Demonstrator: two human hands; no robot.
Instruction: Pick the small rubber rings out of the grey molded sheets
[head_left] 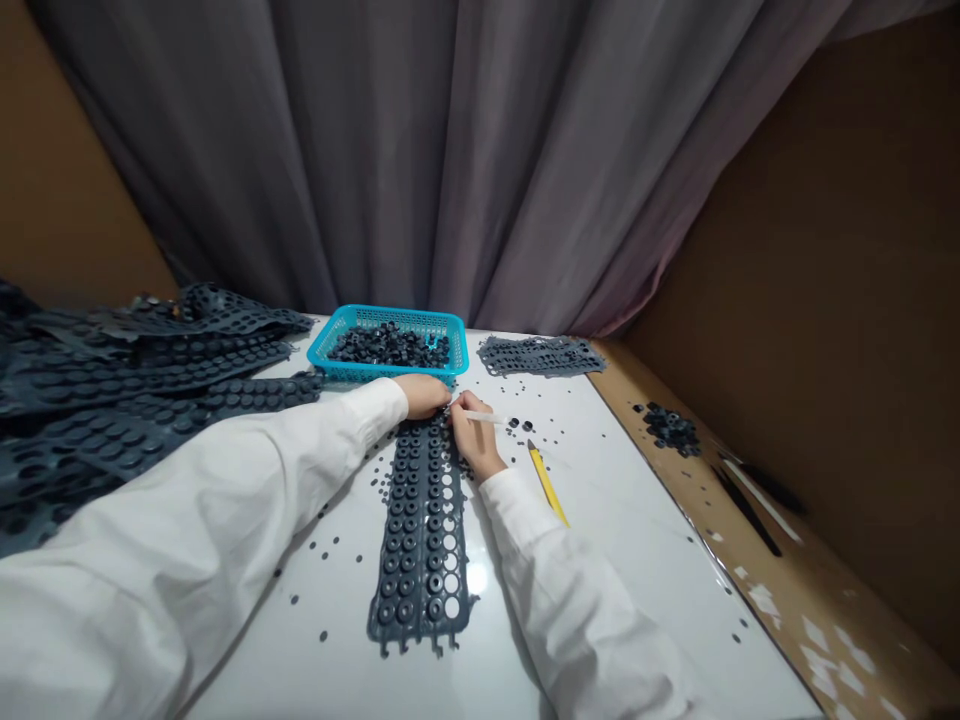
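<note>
A strip of dark grey moulded rubber parts (420, 530) lies lengthwise in front of me, with rows of round ring-shaped pieces. Its right-hand column shows mostly open round holes. At the strip's far end, my left hand (424, 395) is closed, its fingertips mostly hidden. Right beside it, my right hand (475, 438) grips a thin white stick-like tool (486, 416), which sticks out to the right between the fingers. The two hands' fingertips nearly meet over the far right corner of the strip.
Behind my hands stands a blue basket (313, 354) of small black pieces. Stacked rubber sheets (150, 390) fill the left; another sheet (541, 355) lies at back right. A yellow knife-like tool (548, 484), a black pile (671, 429) and scattered small discs lie to the right.
</note>
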